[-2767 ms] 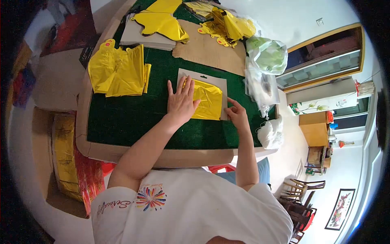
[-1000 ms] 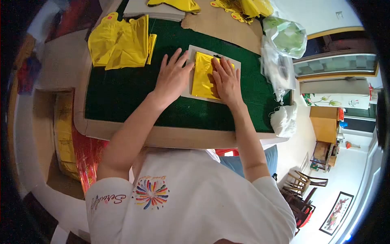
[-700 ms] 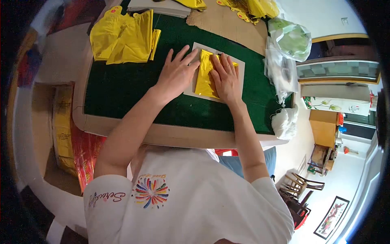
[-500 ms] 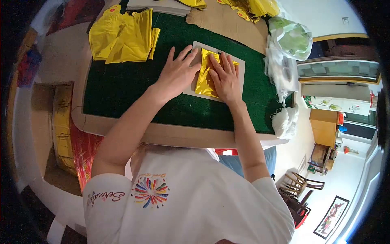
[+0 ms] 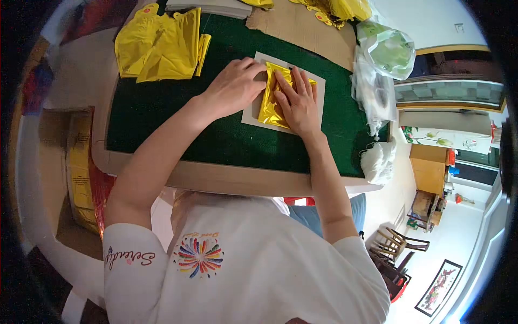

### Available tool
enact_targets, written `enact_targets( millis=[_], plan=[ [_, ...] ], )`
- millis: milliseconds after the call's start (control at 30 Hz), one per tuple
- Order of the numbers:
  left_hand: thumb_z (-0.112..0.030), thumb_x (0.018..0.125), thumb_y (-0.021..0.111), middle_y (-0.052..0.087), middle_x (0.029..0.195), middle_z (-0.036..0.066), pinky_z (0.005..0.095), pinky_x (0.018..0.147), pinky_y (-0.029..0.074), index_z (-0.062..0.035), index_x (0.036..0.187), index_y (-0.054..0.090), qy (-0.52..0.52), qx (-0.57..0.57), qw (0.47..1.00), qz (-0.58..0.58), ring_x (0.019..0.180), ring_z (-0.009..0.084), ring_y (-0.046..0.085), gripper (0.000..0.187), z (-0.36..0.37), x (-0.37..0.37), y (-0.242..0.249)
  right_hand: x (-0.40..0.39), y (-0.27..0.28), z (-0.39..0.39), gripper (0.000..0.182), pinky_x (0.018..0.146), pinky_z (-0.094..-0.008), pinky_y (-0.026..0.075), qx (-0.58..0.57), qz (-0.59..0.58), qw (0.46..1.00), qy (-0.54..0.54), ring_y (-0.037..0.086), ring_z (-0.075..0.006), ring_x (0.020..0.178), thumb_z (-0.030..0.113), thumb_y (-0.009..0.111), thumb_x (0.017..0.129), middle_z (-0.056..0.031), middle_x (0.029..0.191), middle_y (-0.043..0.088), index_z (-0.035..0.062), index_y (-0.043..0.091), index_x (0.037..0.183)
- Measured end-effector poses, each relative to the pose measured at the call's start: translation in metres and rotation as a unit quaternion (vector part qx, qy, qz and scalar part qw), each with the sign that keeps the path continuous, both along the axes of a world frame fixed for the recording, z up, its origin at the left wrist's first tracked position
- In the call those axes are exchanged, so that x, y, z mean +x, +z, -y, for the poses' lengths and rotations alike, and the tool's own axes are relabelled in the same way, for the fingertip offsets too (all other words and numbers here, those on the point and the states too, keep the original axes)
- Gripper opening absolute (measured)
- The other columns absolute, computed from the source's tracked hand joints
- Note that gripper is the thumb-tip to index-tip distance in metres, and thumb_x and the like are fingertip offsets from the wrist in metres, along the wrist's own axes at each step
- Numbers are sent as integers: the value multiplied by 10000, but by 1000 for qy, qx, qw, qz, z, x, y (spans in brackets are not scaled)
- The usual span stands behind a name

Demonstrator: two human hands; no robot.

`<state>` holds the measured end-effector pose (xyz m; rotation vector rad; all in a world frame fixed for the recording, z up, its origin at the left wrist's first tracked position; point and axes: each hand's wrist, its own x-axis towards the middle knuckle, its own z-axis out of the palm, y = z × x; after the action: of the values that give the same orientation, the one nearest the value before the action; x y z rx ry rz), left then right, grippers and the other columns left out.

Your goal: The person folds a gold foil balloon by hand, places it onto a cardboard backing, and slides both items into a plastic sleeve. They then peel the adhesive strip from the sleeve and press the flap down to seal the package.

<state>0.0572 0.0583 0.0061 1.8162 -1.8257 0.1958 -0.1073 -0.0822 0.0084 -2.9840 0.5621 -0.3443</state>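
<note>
From my remote seat: the left hand (image 5: 233, 89), earlier spread, now curls its fingers by the grey card's (image 5: 319, 110) left edge — I cannot tell if they pinch. The right hand (image 5: 300, 109) lies on yellow foil (image 5: 269, 110) atop the card, fingers slightly parted. Green worktop (image 5: 216, 147); beyond — 1 framed picture (image 5: 438, 287), wooden chairs (image 5: 395, 244).

Folded foil (image 5: 268, 110), glossy yellow; card (image 5: 250, 116), pale grey; bench covering (image 5: 232, 146), dark green; shirt (image 5: 270, 259), white with multicoloured starburst print (image 5: 198, 256).
</note>
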Motion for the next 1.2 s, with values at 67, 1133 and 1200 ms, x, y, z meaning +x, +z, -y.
enact_targets(
  millis=[67, 1133, 1200],
  plan=[
    [-135, 831, 626, 583, 1129, 84, 448, 936, 427, -84, 867, 720, 19, -9, 1000, -13, 1081, 263, 521, 113, 2, -3, -3, 0, -2, 1, 461, 1130, -527, 184, -6, 9, 1000, 5, 280, -339, 1400, 420, 444, 971, -149, 1505, 325, 302, 450, 1417],
    [-136, 885, 607, 577, 1054, 95, 412, 878, 415, -102, 1022, 706, 230, 52, 968, -90, 1025, 247, 527, 172, 17, -15, 8, 0, 0, 0, 472, 1141, -525, 154, 9, 3, 1000, -9, 247, -331, 1415, 455, 374, 990, -149, 1513, 311, 325, 399, 1443],
    [-109, 880, 591, 563, 1097, 103, 398, 896, 427, -111, 1081, 698, 151, 97, 984, -3, 1048, 243, 523, 227, 9, -9, 11, -1, 0, 0, 476, 1143, -524, 150, -1, -7, 1000, -6, 239, -333, 1418, 470, 357, 991, -149, 1520, 297, 332, 393, 1445]
  ],
)
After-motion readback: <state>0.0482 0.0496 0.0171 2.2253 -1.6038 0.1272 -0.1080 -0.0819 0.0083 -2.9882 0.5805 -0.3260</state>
